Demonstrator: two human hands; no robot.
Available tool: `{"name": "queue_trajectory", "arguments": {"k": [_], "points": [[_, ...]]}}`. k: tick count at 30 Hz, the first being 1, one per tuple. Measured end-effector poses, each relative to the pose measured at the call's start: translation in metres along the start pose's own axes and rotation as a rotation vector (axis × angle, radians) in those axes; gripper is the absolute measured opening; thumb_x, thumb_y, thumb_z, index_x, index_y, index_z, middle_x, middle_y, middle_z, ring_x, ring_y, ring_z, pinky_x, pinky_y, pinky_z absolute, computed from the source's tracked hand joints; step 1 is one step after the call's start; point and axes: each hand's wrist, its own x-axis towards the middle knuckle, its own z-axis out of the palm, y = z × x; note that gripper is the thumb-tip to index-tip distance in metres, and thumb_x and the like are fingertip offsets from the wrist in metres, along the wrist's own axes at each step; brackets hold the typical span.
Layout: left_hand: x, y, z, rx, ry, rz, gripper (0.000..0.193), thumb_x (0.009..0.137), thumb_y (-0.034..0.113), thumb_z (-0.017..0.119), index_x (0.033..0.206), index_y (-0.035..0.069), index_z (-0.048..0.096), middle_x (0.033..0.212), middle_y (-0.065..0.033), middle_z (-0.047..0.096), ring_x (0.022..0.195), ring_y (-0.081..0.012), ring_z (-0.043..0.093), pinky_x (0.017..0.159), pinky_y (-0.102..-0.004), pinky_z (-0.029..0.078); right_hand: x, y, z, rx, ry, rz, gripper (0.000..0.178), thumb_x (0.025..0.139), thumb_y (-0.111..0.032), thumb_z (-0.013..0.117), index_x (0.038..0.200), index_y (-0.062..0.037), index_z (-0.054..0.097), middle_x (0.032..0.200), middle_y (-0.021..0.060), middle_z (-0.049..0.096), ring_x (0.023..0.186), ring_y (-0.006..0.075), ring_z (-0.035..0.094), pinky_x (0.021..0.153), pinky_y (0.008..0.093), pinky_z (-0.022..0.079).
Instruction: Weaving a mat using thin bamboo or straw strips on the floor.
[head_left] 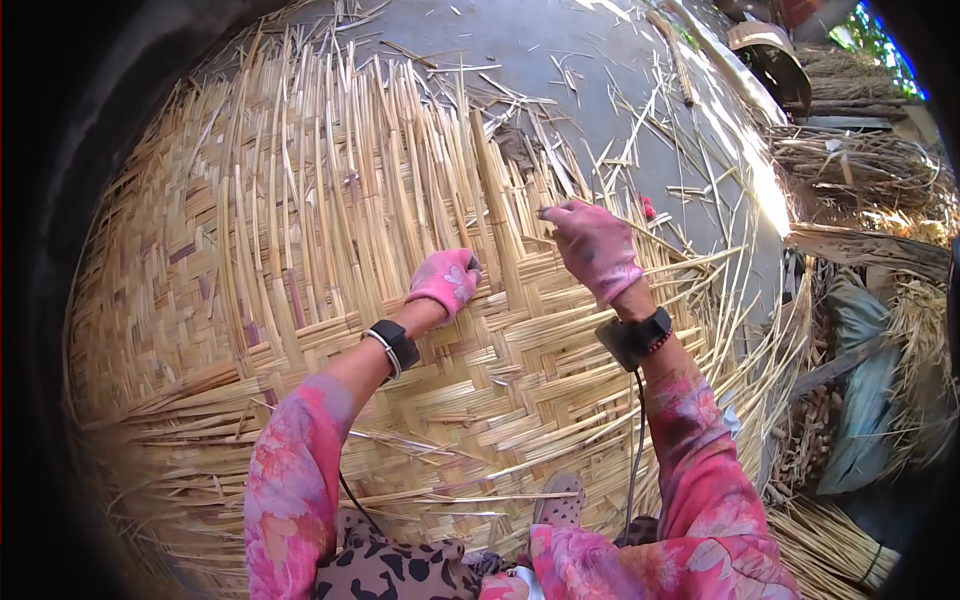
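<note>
A large mat (530, 400) of split straw-coloured reed strips lies on the ground in a woven zigzag pattern. Long upright reed strips (330, 200) run away from me at its far side. My left hand (445, 280), in a pink flowered glove, is curled closed low over the mat, where upright strips meet the weave; its fingertips are hidden. To the right, my right hand (595, 245), in a smudged pink glove, is closed with thumb and fingers together near the mat's far right edge. What either hand holds, if anything, I cannot make out.
Loose strip ends (710, 270) stick out along the mat's right edge. Reed scraps (570, 75) litter the grey floor beyond. At the right are stacked brushwood (860, 165), a greenish sack (860, 380) and a bundle of reeds (830, 545). My shoe (560, 498) rests on the mat.
</note>
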Motion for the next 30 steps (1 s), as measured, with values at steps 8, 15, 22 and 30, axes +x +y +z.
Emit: {"name": "queue_trajectory", "arguments": {"k": [8,15,22,30], "points": [[-0.061,-0.026,-0.015,-0.004,0.476,0.471,0.046,0.073,0.025,0.069,0.114,0.009,0.056,0.109,-0.0132,0.060,0.099,-0.0295,0.057,0.088,-0.0365,0.046,-0.023,0.031,0.050,0.305,-0.517,0.366,0.028,0.080,-0.041,0.061,0.085,-0.0147,0.068,0.080,0.0083,0.066,0.082,0.0274,0.062,0.076,0.0365,0.046],[-0.091,-0.036,-0.006,0.473,0.221,0.211,0.084,0.066,0.035,0.075,0.138,0.016,0.036,0.135,-0.0150,0.036,0.124,-0.0323,0.037,0.100,-0.0447,0.029,-0.029,0.027,0.062,0.279,-0.534,0.333,0.033,0.078,-0.045,0.061,0.085,-0.0130,0.068,0.076,0.0112,0.065,0.076,0.0296,0.063,0.070,0.0387,0.047],[-0.091,-0.038,0.010,0.548,0.229,0.333,0.073,0.078,0.033,0.064,0.140,0.013,0.032,0.144,-0.0185,0.027,0.134,-0.0355,0.022,0.107,-0.0429,0.021,-0.031,0.039,0.072,0.256,-0.468,0.262,0.026,0.079,-0.039,0.061,0.087,-0.0150,0.068,0.080,0.0116,0.066,0.078,0.0300,0.062,0.074,0.0388,0.047],[-0.095,-0.044,0.007,0.587,0.137,0.294,0.069,0.083,0.035,0.056,0.142,0.013,0.028,0.147,-0.0173,0.022,0.137,-0.0350,0.016,0.110,-0.0452,0.012,-0.037,-0.001,0.047,-0.165,-0.227,0.066,0.020,0.076,-0.028,0.062,0.072,-0.0079,0.064,0.076,0.0144,0.061,0.079,0.0305,0.059,0.064,0.0435,0.047]]}}
